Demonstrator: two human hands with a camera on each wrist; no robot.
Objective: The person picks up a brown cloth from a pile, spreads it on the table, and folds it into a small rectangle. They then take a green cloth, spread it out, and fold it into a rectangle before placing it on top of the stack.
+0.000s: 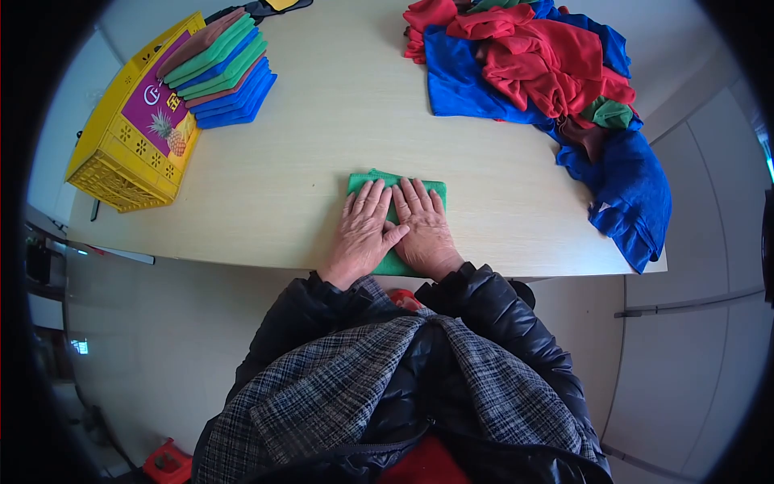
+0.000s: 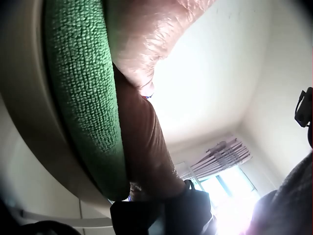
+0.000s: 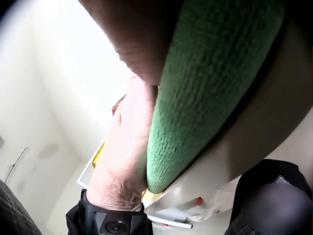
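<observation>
A folded green cloth (image 1: 392, 264) lies at the front edge of the table, with a looped, towel-like weave that shows up close in the left wrist view. Both hands rest flat on top of it, side by side, fingers straight and pointing away from the body. The left hand (image 1: 364, 232) covers its left half, and its thumb reaches over to the right hand (image 1: 424, 230). Seen from the side in the right wrist view, the cloth (image 3: 205, 93) forms a thick, rounded fold beneath the palms. Much of its upper face is hidden by the hands.
On the left stands a yellow crate (image 1: 121, 173) with a pineapple label; beside it is a stack of folded cloths (image 1: 226, 81) in blue, green and brownish red. A loose heap of red, blue and green cloths (image 1: 532, 64) covers the back right, trailing to a blue cloth (image 1: 633, 194) at the right edge.
</observation>
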